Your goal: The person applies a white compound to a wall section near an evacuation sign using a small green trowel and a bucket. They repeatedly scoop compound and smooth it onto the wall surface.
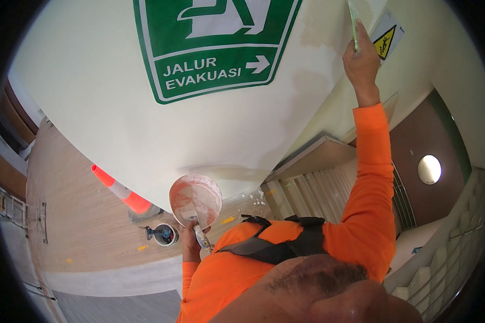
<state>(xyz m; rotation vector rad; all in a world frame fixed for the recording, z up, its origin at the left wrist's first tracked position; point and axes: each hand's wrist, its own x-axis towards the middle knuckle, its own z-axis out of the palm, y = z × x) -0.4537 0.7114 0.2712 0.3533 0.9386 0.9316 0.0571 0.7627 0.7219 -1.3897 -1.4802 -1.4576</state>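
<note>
Wall [145, 134]: scraper [353, 24] in right grip [362, 62].

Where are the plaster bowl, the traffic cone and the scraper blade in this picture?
plaster bowl [195, 197]: head view, smeared inside.
traffic cone [125, 194]: head view, orange body.
scraper blade [353, 24]: head view, blade above the right hand.
</note>
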